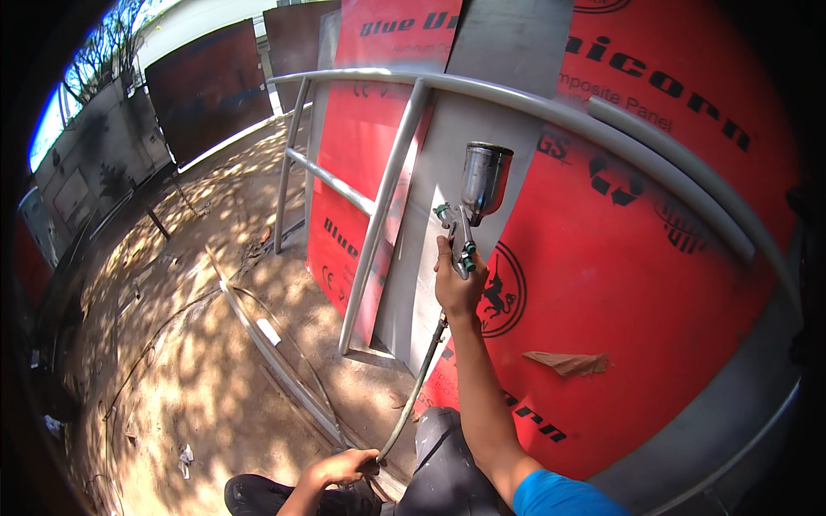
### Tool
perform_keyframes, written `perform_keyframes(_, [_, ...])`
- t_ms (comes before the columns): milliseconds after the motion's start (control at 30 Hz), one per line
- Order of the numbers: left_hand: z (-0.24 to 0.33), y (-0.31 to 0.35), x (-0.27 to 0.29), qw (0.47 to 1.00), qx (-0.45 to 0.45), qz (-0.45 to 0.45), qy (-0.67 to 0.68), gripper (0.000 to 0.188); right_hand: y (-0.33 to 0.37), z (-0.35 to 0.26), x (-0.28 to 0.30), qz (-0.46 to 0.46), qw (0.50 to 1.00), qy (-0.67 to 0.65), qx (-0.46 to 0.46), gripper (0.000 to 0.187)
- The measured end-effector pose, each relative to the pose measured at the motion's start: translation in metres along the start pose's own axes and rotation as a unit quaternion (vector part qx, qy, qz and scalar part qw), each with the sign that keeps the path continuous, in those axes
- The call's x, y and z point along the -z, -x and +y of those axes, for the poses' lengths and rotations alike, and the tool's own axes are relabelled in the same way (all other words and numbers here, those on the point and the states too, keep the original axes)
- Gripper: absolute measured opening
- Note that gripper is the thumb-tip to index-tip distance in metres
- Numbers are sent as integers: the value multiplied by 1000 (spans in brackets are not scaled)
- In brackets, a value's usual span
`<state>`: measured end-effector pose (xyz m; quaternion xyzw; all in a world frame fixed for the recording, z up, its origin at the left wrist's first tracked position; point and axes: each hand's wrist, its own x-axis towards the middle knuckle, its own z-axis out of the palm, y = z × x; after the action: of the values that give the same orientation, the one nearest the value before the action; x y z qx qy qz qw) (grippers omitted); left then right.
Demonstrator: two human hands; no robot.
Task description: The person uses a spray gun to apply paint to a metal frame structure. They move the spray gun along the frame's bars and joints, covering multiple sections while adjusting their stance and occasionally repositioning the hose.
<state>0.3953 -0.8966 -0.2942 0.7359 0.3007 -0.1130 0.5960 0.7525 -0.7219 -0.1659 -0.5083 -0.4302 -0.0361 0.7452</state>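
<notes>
Raised in front of me, my right hand (458,282) is closed round the grip of a spray gun (465,234). A shiny metal cup (487,182) sits on top of the gun, tilted slightly. From below the grip an air hose (422,378) runs down to my left hand (346,467), low near my legs. The fingers of that hand are curled against the hose and appear to hold it. Close beyond the gun stands a grey-silver tubular metal railing (403,176), with its long top rail curving off to the right.
Red-faced sheet panels (619,284) stand behind the railing, with a grey strip (508,52) between them. A scrap of brown paper (568,363) lies against the red sheet. Long metal pieces (280,370) and a thin cable (142,370) lie on the dirt ground at left.
</notes>
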Motion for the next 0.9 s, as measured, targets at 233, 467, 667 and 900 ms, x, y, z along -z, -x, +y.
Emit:
perform_keyframes(233, [24,-1,1,992,-46,112,29,41,-43,-24,-1,25,999,-11,24,23])
perform_keyframes(467, [46,2,6,974,-71,203,71,35,-65,-48,-1,46,994,-87,41,21])
perform_keyframes(667, [56,6,9,968,-77,233,58,36,-72,-56,-2,61,990,-118,55,22])
perform_keyframes(900, [55,7,5,974,-56,206,77,36,-67,-45,4,40,997,-50,37,18])
